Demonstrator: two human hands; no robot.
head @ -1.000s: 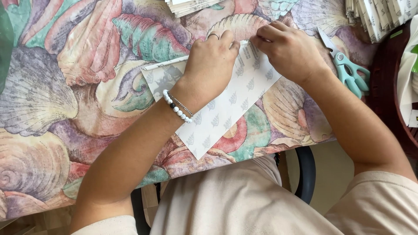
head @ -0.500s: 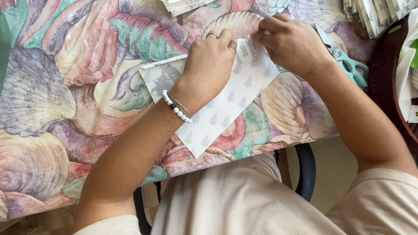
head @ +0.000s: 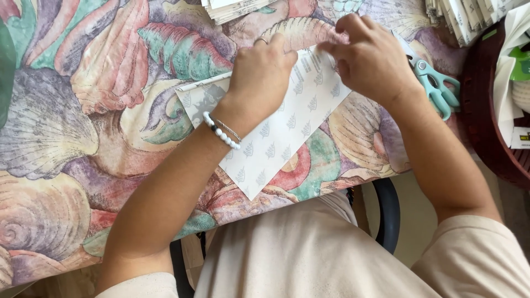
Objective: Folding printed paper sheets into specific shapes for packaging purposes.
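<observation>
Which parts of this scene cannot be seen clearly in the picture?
- Head view: the left hand covers the middle of the patterned paper sheet.
- The right hand hides its own fingertips and the sheet's top corner.
- The teal scissors are partly behind the right wrist.
- The paper stacks are cut off by the top edge.

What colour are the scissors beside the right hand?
Pale teal handles on the scissors, lying just beyond the right hand; shown in the head view.

Pale patterned backing sheet (head: 276, 138) flat on the shell-print cloth; white label (head: 521, 138) at the right edge.
</observation>
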